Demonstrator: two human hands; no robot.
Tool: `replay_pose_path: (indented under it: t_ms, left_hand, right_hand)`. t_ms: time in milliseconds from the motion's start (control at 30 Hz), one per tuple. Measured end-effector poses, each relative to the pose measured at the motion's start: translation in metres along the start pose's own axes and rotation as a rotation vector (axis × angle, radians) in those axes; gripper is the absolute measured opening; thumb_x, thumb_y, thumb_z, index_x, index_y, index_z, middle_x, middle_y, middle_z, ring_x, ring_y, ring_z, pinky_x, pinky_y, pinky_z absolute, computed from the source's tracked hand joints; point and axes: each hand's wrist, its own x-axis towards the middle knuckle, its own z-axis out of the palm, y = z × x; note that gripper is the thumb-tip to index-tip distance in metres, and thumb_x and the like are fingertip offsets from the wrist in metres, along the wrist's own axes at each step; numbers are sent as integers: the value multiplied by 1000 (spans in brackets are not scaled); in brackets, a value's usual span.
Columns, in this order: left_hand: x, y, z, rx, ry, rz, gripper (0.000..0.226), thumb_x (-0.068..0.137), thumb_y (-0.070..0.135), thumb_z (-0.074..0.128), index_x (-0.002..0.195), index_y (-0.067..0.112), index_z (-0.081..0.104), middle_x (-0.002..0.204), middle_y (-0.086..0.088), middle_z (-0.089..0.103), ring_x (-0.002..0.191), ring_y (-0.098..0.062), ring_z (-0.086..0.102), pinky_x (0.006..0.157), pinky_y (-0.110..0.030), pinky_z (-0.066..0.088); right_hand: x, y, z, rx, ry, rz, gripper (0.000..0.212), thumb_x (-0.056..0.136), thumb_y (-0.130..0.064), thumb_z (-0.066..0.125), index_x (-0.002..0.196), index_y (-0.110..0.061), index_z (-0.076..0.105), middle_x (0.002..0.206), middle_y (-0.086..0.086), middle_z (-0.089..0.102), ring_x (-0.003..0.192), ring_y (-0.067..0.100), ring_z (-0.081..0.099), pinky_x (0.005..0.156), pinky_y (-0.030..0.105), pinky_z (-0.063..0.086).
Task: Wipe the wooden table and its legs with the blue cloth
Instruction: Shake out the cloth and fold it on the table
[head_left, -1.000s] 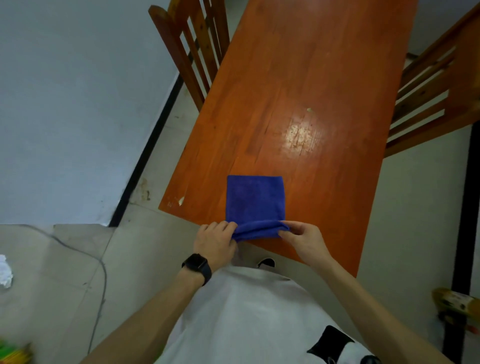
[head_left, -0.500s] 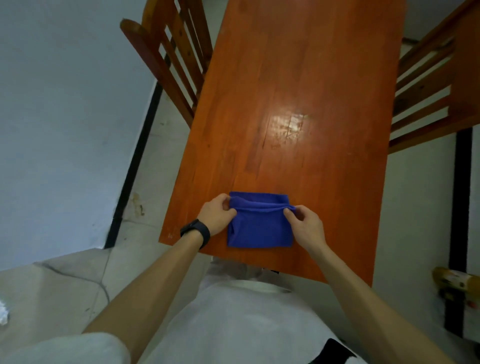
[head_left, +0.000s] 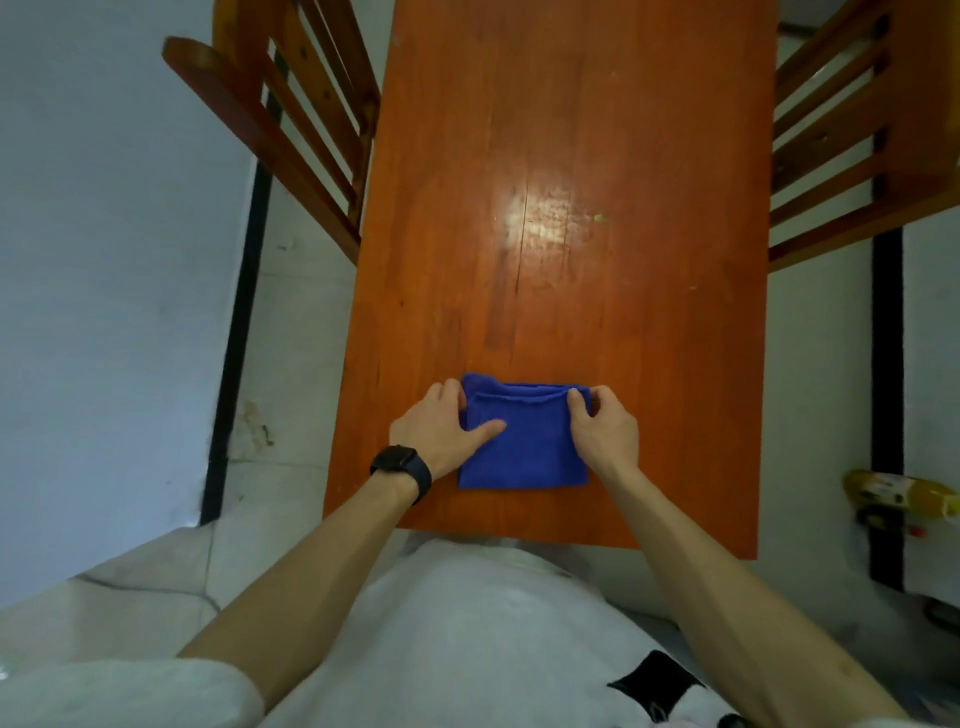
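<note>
Both grips on the blue cloth at the desk's near end

We've got the blue cloth (head_left: 524, 447) folded into a rectangle, flat on the wooden desk (head_left: 571, 156) close to its near edge. The left grip (head_left: 436, 431), with a black watch (head_left: 400, 465) on its wrist, curls its fingers round the far left corner and lays its thumb across the top layer. The right grip (head_left: 605, 431) pinches the far right corner between thumb and fingertips. A slatted left chair (head_left: 291, 130) crowds the desk's left edge and a right chair (head_left: 857, 156) its right edge, both well beyond the cloth. On the tiled floor (head_left: 291, 312) at the right lies a blurred yellow object (head_left: 898, 499); we cannot tell what it is.
</note>
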Motion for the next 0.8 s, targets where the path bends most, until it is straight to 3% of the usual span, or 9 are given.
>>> replay_pose_path:
  t_ms: [100,200,333,433,533,600,667,733,800]
  left_hand:
    - [-2,-5,5,39,-14,19,21,96,46,52,106,29,52,103,6,60,79,-9,56,65,-28,50]
    - [0,-8,1,-42,96,-35,26,97,39,49,119,25,50,112,2,59,87,-12,58,70,-31,54]
    - [8,9,2,249,296,327,46,95,40,51,136,20,47,139,-7,48,123,-25,48,97,-39,44]
    - [22,25,14,432,145,573,42,98,44,46,134,23,50,144,-5,44,130,-24,41,103,-41,36]
    - [42,29,17,248,204,423,26,95,41,51,110,23,61,120,-2,56,110,-23,52,88,-39,45]
    - [51,33,15,145,268,308,20,95,37,52,105,21,61,108,-1,59,99,-22,53,80,-37,47]
    - [51,31,17,162,294,320,22,96,31,50,112,20,60,112,-3,60,102,-23,55,83,-38,47]
    - [42,21,21,205,313,425,32,97,31,50,124,17,57,129,-6,57,119,-26,52,97,-42,44]
    - [27,6,29,314,264,538,49,99,39,43,143,17,44,152,-6,40,141,-25,35,114,-48,30]
  right_hand:
    - [0,0,2,-45,14,-16,30,99,-51,42,92,-25,53,82,-5,63,75,17,61,65,39,51]
    - [0,-5,1,-137,39,-19,28,99,-49,42,98,-23,52,91,-1,63,77,16,60,63,35,49]
    - [-13,-17,1,-182,293,-31,29,96,-39,51,115,-17,52,116,4,54,100,21,54,76,34,47]
    - [-29,-13,7,-354,386,-340,34,91,-30,56,122,-17,54,131,4,53,119,25,50,92,40,47]
    - [-39,-2,21,-531,147,-620,51,96,-32,47,145,-16,44,155,4,37,145,22,30,113,45,32]
    - [-36,9,24,-651,34,-539,61,101,-42,31,156,-18,20,165,3,12,152,20,5,121,50,14]
    - [-31,18,22,-672,10,-361,67,101,-51,21,158,-20,4,165,3,-4,152,21,-11,122,53,2]
    - [-31,22,19,-649,55,-262,70,101,-53,22,157,-18,1,165,6,-7,151,22,-13,121,53,0]
    - [-36,21,17,-625,94,-293,70,101,-50,26,158,-17,2,165,7,-7,151,22,-13,122,52,1]
